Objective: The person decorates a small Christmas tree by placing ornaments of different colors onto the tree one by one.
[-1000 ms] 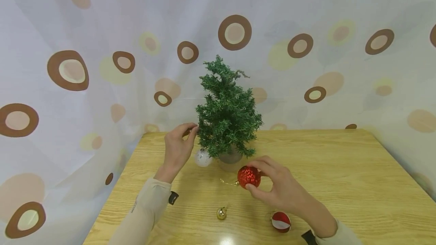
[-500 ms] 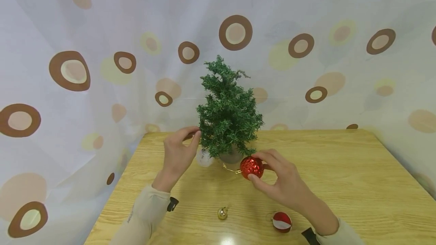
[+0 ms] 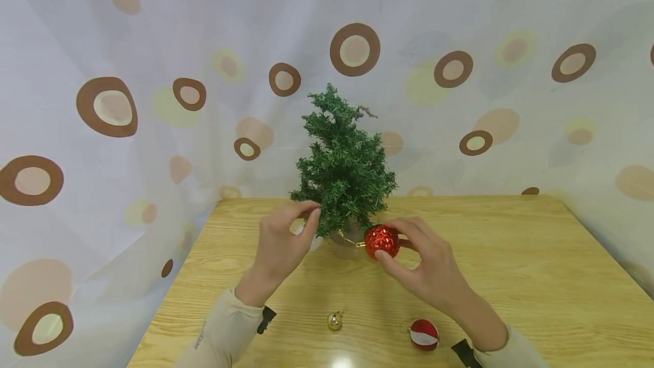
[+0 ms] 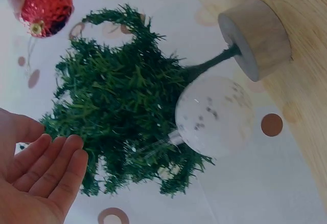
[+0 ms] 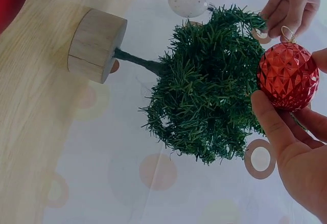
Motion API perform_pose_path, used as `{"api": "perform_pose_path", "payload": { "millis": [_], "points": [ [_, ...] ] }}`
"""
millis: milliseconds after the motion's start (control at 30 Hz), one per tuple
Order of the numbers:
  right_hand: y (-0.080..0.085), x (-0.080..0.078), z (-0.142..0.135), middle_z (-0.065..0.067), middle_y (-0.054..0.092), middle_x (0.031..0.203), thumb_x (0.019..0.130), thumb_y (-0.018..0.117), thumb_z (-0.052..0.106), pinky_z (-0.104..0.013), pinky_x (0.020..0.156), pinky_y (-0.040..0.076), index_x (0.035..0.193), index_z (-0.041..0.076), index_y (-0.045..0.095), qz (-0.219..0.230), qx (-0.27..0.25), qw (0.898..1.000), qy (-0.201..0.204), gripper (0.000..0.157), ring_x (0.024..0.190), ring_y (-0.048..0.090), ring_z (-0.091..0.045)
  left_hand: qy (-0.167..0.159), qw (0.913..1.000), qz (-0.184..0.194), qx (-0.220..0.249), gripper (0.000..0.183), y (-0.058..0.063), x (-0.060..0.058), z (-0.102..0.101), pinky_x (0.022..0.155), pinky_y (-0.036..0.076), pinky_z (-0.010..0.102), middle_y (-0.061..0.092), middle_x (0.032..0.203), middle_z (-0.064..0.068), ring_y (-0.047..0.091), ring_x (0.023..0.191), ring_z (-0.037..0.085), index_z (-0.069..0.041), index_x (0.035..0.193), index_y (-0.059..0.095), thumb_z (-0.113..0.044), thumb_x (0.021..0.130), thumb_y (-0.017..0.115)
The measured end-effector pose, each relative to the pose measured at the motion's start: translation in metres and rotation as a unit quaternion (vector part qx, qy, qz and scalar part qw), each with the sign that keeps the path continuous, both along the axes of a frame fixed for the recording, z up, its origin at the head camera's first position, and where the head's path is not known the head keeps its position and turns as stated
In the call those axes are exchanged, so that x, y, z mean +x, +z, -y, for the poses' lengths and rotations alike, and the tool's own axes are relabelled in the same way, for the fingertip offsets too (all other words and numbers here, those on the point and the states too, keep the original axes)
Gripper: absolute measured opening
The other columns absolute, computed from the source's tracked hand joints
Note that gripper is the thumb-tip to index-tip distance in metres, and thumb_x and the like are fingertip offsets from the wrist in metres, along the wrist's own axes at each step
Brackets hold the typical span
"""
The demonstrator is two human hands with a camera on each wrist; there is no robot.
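A small green artificial Christmas tree (image 3: 344, 169) stands on a round wooden base (image 5: 97, 45). My right hand (image 3: 429, 260) holds a shiny red faceted bauble (image 3: 381, 241) between thumb and fingers, low beside the tree's right front. The bauble's gold loop (image 3: 349, 239) points left. At the tree's lower left is my left hand (image 3: 286, 243), thumb and forefinger tips close together in front of the branches. In the left wrist view its fingers (image 4: 56, 173) lie loosely bent with nothing seen in them. A clear bauble with flecks (image 4: 214, 116) hangs from a low branch, mostly hidden behind the left hand in the head view.
A small gold bauble (image 3: 335, 321) lies on the wooden table (image 3: 511, 254) at the front. To its right lies a red and white bauble (image 3: 423, 334), close to the right forearm. A patterned curtain (image 3: 409, 16) surrounds the table at the back and sides.
My left hand has come away from the branch by the clear bauble and moved right, towards the red one. My right hand has raised the red bauble closer to the tree.
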State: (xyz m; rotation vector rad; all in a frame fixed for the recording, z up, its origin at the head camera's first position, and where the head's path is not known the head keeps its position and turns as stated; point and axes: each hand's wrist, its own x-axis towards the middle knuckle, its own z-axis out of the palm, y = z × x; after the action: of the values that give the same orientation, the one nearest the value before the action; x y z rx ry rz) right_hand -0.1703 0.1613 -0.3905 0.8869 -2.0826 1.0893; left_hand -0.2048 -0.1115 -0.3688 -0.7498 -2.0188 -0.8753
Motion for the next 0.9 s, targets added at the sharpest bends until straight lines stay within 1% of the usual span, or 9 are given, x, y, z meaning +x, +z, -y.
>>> {"api": "perform_pose_path", "payload": {
  "millis": [100,267,333,467,567,700,800,900],
  "points": [
    [0.002,0.0,0.0,-0.006,0.07,0.12,0.079,0.087,-0.003,-0.015,0.082,0.061,0.13,0.009,0.069,0.006,-0.003,1.0,-0.004,0.056,0.105,0.071,-0.018,-0.015,0.9999,0.0,-0.002,0.011,0.001,0.005,-0.006,0.077,0.065,0.034,0.081,0.096,0.011,0.078,0.085,0.02,-0.001,0.104,0.08,-0.004,0.094,0.077],
    [0.005,0.0,0.0,-0.01,0.069,0.123,0.079,0.086,-0.004,-0.015,0.082,0.061,0.13,0.006,0.069,0.006,-0.011,1.0,-0.011,0.055,0.105,0.073,-0.022,-0.056,0.9984,0.009,-0.008,0.011,0.002,0.012,-0.015,0.078,0.064,0.03,0.081,0.096,0.009,0.078,0.086,0.018,-0.001,0.104,0.08,-0.004,0.094,0.076],
    [0.006,0.0,0.0,-0.011,0.069,0.123,0.08,0.086,-0.003,-0.015,0.083,0.061,0.13,0.005,0.069,0.009,-0.013,1.0,-0.014,0.053,0.104,0.073,-0.021,-0.073,0.9972,0.012,-0.011,0.011,0.003,0.014,-0.017,0.08,0.064,0.03,0.081,0.097,0.009,0.078,0.087,0.018,-0.002,0.104,0.08,-0.005,0.095,0.076],
    [0.006,0.0,-0.001,-0.011,0.069,0.122,0.082,0.086,-0.002,-0.015,0.083,0.06,0.129,0.005,0.069,0.019,-0.015,1.0,-0.018,0.051,0.105,0.072,-0.018,-0.101,0.9946,0.022,-0.012,0.01,0.006,0.016,-0.021,0.081,0.063,0.028,0.081,0.097,0.007,0.078,0.089,0.017,-0.004,0.104,0.08,-0.007,0.095,0.075],
    [0.006,0.0,-0.002,-0.011,0.069,0.121,0.081,0.086,-0.002,-0.014,0.084,0.06,0.128,0.004,0.069,0.017,-0.016,0.999,-0.024,0.05,0.105,0.072,-0.019,-0.117,0.9927,0.029,-0.012,0.012,0.008,0.016,-0.024,0.082,0.063,0.027,0.081,0.098,0.007,0.078,0.089,0.016,-0.004,0.105,0.08,-0.008,0.095,0.076],
    [0.006,0.0,-0.002,-0.011,0.069,0.121,0.081,0.086,-0.003,-0.013,0.084,0.059,0.128,0.003,0.069,0.015,-0.017,0.999,-0.028,0.051,0.105,0.073,-0.021,-0.147,0.988,0.045,-0.021,0.013,0.01,0.017,-0.029,0.082,0.062,0.023,0.081,0.098,0.007,0.078,0.088,0.014,-0.004,0.107,0.079,-0.009,0.095,0.076],
    [0.006,0.0,-0.001,-0.011,0.069,0.121,0.082,0.086,-0.003,-0.014,0.085,0.06,0.129,0.004,0.069,0.017,-0.02,0.999,-0.026,0.051,0.106,0.072,-0.02,-0.174,0.9825,0.061,-0.03,0.014,0.009,0.018,-0.033,0.079,0.061,0.019,0.081,0.098,0.008,0.077,0.085,0.013,-0.002,0.108,0.079,-0.008,0.095,0.076],
    [0.006,0.001,-0.001,-0.011,0.069,0.121,0.082,0.085,-0.003,-0.015,0.084,0.06,0.129,0.004,0.069,0.017,-0.022,0.999,-0.025,0.05,0.107,0.072,-0.019,-0.189,0.9787,0.071,-0.037,0.014,0.007,0.019,-0.036,0.077,0.06,0.016,0.081,0.099,0.009,0.077,0.084,0.013,-0.002,0.108,0.079,-0.008,0.095,0.077]
  ]
}}
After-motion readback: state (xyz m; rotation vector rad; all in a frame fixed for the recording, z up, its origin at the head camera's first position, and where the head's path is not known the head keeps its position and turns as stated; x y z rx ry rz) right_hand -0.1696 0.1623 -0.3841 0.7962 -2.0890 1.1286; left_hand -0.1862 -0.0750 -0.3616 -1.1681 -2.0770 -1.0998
